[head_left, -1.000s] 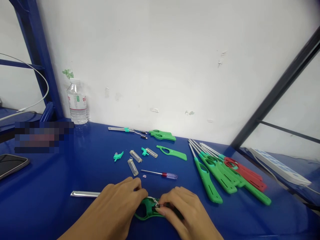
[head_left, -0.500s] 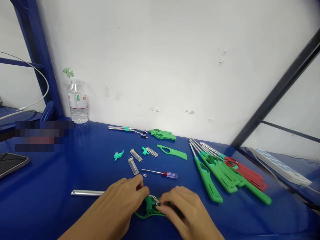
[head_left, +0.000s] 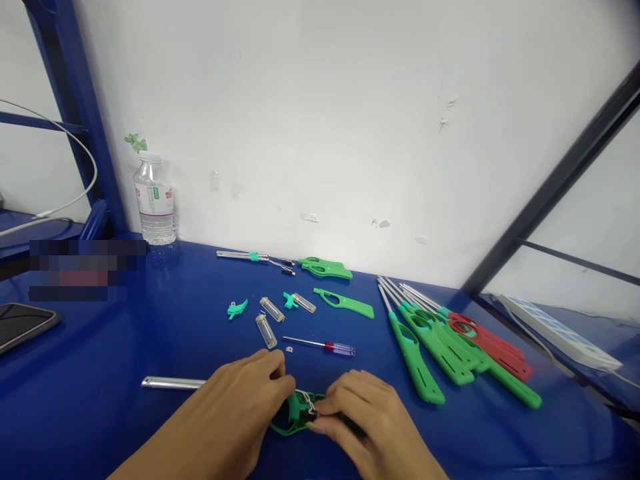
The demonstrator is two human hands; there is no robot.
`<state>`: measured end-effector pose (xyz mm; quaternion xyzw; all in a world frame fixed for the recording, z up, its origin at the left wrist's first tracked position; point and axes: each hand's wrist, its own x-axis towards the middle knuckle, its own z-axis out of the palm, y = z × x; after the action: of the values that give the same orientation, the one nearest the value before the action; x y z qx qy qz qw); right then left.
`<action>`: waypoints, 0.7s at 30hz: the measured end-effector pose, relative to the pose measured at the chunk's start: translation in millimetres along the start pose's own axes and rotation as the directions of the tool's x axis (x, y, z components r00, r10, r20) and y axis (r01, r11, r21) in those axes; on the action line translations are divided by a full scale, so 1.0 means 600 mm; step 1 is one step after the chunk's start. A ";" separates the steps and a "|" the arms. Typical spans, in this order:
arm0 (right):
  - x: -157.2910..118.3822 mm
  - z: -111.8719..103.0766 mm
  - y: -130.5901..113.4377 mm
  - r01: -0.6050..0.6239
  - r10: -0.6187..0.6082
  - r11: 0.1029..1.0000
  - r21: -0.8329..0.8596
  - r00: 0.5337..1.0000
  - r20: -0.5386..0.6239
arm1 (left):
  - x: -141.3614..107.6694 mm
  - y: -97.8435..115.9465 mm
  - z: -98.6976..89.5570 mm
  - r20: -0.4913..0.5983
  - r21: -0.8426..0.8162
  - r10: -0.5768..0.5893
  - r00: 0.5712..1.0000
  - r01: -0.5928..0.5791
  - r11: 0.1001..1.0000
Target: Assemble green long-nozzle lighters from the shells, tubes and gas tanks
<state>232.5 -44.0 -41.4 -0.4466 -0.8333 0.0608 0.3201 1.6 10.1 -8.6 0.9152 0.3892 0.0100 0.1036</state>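
An opened green lighter (head_left: 285,430) lies at the table's front, its metal tube (head_left: 173,383) pointing left. My left hand (head_left: 245,397) is closed on it, fingers bent over the tube end beside a teal trigger (head_left: 294,408). My right hand (head_left: 367,417) pinches a small black igniter piece (head_left: 310,413) in the casing, where thin white wires (head_left: 305,395) loop up. My fingers hide most of the handle. Beyond my hands lie a screwdriver (head_left: 340,348) with a clear purple and red handle, clear fuel tanks (head_left: 272,309), and a loose teal trigger (head_left: 237,309).
Assembled green lighters (head_left: 417,363) and red lighters (head_left: 500,347) lie fanned at right. Green casing halves (head_left: 345,304) and metal tubes (head_left: 235,255) with wires are at the back. A water bottle (head_left: 156,200) stands by the wall, a phone (head_left: 25,325) at left, a power strip (head_left: 565,333) far right.
My right fingertips have shifted slightly left and down with the black igniter piece. My left hand stays nearly in place on the lighter.
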 end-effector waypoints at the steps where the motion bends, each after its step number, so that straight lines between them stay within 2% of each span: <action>1: 0.000 0.000 0.000 0.006 -0.006 1.000 -0.008 1.000 0.003 | -0.004 0.002 -0.002 -0.005 -0.016 -0.007 1.000 0.007 1.000; 7: -0.001 0.002 0.000 0.044 -0.045 0.998 -0.055 0.999 -0.014 | -0.014 0.004 0.002 -0.033 -0.162 -0.060 0.998 0.054 0.985; 14: -0.005 0.000 -0.005 0.020 -0.020 1.000 -0.015 1.000 0.003 | -0.012 0.008 -0.003 -0.020 -0.099 0.023 1.000 -0.024 0.995; 21: -0.003 -0.001 -0.007 0.032 -0.033 0.999 -0.035 0.999 0.000 | -0.010 0.009 -0.003 -0.042 -0.085 0.015 0.999 -0.018 0.996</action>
<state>230.6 -47.9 -40.5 -0.4385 -0.8413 0.0410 0.3136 1.0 2.5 -5.6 0.9128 0.3829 0.0465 0.1343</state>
